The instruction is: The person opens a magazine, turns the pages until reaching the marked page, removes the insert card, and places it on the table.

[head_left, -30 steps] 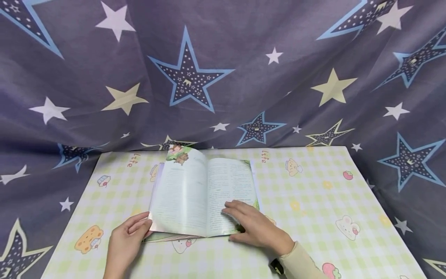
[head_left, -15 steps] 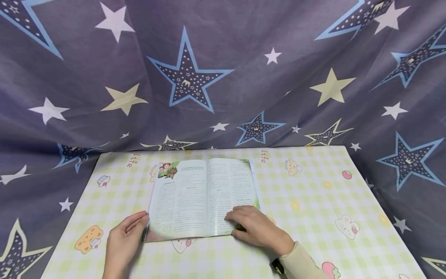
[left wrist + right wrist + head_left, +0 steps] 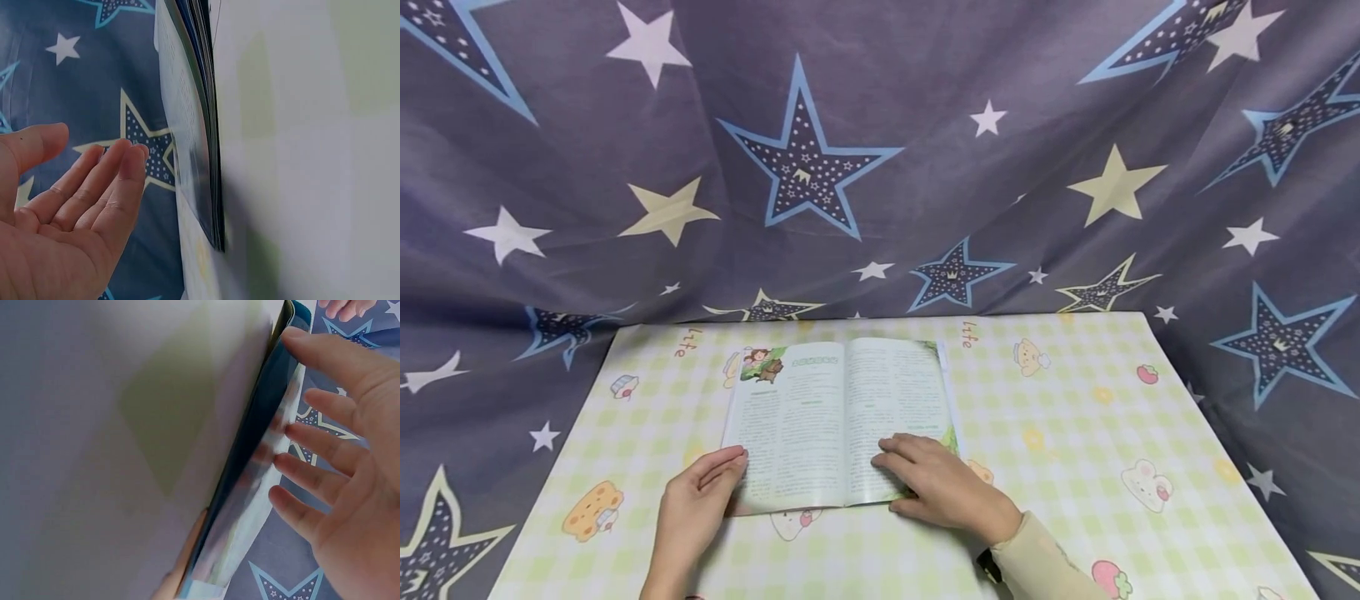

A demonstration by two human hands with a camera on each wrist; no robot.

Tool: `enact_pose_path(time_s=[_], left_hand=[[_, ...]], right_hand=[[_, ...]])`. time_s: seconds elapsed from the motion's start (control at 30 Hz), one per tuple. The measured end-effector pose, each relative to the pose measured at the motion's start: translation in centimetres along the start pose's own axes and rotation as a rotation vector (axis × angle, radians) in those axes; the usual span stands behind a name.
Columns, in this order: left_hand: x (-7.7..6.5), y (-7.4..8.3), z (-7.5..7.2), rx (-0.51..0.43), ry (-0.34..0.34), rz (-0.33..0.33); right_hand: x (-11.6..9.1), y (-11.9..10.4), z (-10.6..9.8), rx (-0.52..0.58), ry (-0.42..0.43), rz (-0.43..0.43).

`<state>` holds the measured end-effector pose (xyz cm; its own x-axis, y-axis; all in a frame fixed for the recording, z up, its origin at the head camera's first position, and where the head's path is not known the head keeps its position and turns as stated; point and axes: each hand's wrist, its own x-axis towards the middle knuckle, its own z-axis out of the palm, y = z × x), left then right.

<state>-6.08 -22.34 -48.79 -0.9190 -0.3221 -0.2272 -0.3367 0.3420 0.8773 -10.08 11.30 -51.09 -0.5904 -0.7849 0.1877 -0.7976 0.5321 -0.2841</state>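
An open book (image 3: pixel 808 433) lies on the cloth, with printed text on both pages and a cartoon picture at the upper left corner. My left hand (image 3: pixel 700 492) is over the book's lower left edge. Seen from the left wrist, that hand (image 3: pixel 81 219) has loosely extended fingers with nothing between them, and the page edges (image 3: pixel 209 144) stand beside it. My right hand (image 3: pixel 943 487) rests its fingertips on the lower part of the right page, thumb by the bottom edge. In the right wrist view the fingers (image 3: pixel 312 469) are spread against the page.
A green and white checked tablecloth (image 3: pixel 1060 467) with cartoon prints covers the table. Behind and at both sides hangs a dark purple curtain (image 3: pixel 925 75) patterned with stars. A black device (image 3: pixel 988 567) sits under my right wrist at the sleeve (image 3: pixel 1041 558).
The left page, lifted and curved at first, now lies flat. My left hand has let go of its edge and moved right over the lower left corner. The right hand has shifted slightly.
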Motion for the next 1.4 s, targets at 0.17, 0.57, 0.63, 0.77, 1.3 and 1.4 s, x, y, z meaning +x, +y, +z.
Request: enact_pose_path(time_s=[0.17, 0.57, 0.63, 0.77, 1.3, 1.4], left_hand=[[0.1, 0.2, 0.5, -0.025, -0.03, 0.013], [0.2, 0.0, 1.0, -0.024, -0.042, 0.025], [0.1, 0.0, 1.0, -0.017, -0.038, 0.026], [0.1, 0.0, 1.1, -0.013, -0.035, 0.035], [0.0, 1.5, 4.0, -0.077, -0.143, 0.125], [-0.2, 2.3, 5.3, -0.108, -0.178, 0.153]], right_hand=[[-0.1, 0.0, -0.1, 0.026, -0.052, 0.042], [-2.8, 1.5, -1.8, 0.12, -0.068, 0.16], [-3.5, 1.9, -2.2, 0.125, -0.051, 0.178], [-4.7, 2.7, -2.7, 0.139, 0.007, 0.182], [-3.8, 2.9, -2.0, 0.048, 0.426, 0.303], [-3.1, 2.5, -2.0, 0.062, 0.422, 0.274]])
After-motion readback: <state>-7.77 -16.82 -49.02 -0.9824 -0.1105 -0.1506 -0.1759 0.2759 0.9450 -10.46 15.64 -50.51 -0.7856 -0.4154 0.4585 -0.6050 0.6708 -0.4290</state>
